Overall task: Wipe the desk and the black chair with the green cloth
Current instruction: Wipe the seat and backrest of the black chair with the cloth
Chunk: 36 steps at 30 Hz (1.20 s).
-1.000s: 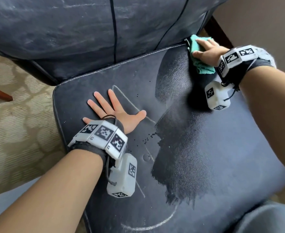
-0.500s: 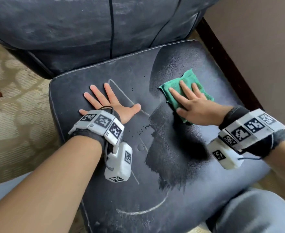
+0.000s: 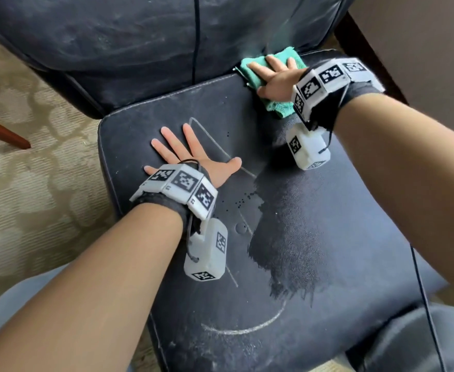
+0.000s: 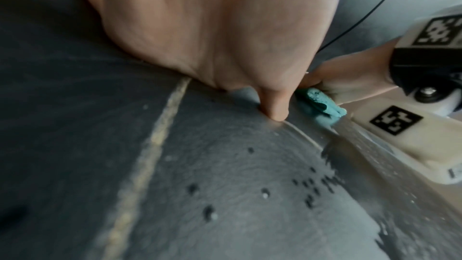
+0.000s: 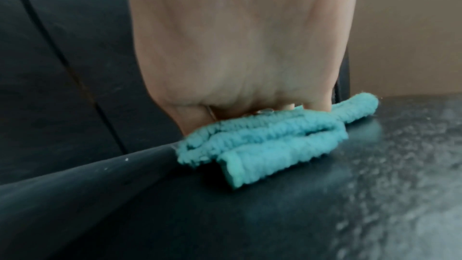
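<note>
The black chair's seat fills the head view, dusty grey on the left with chalk-like lines and darker where wiped. The folded green cloth lies at the seat's back edge, against the backrest. My right hand presses flat on it with straight fingers; the right wrist view shows the cloth bunched under the palm. My left hand rests flat on the dusty left part of the seat, fingers spread, holding nothing. In the left wrist view the cloth shows beyond the thumb.
A patterned beige carpet lies left of the chair, with a brown wooden leg on it. A beige wall stands close on the right. My knees in grey trousers are at the seat's front. A thin black cable runs down on the right.
My right hand has pushed the cloth from the middle of the seat back up to the rear edge by the backrest. The left hand has stayed flat in place.
</note>
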Motion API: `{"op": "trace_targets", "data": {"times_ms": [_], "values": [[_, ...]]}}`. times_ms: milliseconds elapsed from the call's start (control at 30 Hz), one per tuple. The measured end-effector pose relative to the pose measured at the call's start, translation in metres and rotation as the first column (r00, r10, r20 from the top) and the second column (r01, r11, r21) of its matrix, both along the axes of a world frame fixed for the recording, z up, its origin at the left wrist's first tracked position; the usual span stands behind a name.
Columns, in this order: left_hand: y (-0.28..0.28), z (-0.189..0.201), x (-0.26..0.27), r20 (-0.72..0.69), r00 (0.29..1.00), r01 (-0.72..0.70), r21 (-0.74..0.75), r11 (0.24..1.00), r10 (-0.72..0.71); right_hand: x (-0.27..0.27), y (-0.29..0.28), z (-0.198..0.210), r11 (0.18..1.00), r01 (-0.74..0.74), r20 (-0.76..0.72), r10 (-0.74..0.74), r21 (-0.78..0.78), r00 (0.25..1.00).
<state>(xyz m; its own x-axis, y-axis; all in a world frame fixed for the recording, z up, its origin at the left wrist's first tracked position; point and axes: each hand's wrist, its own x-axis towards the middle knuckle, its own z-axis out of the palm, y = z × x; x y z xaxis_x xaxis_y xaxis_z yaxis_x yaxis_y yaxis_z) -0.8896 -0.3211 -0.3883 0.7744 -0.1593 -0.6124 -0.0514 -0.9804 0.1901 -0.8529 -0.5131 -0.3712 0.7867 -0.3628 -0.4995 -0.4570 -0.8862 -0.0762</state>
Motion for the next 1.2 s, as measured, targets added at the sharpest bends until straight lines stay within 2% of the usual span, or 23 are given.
{"op": "trace_targets", "data": {"times_ms": [133,267,367,467,733,1000,1200], "values": [[0.0,-0.001,-0.001,0.007,1.0,-0.003,-0.01,1.0,0.003,-0.022,-0.003,0.007,0.989,-0.128,0.015,0.127,0.077,0.992],[0.002,-0.002,0.001,0.006,1.0,0.005,-0.028,1.0,-0.005,-0.088,0.002,0.013,0.967,-0.167,-0.045,0.179,0.192,0.983],[0.003,-0.002,0.003,0.01,0.999,0.032,-0.033,0.999,-0.032,-0.14,0.015,0.015,0.943,-0.254,-0.078,0.276,0.213,0.958],[0.003,-0.002,0.003,0.03,0.998,0.053,-0.032,0.998,-0.052,-0.158,0.021,0.012,0.94,-0.267,-0.106,0.293,0.211,0.95],[0.003,-0.002,0.006,0.033,0.997,0.066,-0.013,0.998,-0.066,-0.111,0.03,0.006,0.978,-0.166,-0.123,0.182,0.127,0.976],[0.0,-0.007,0.003,0.088,0.995,0.041,-0.033,0.999,-0.038,-0.023,0.044,-0.002,0.999,-0.01,0.042,0.008,0.048,0.999],[-0.002,-0.01,0.004,0.106,0.994,0.033,-0.047,0.998,-0.028,-0.006,0.041,0.0,0.995,0.022,0.057,-0.028,0.096,0.998]]}}
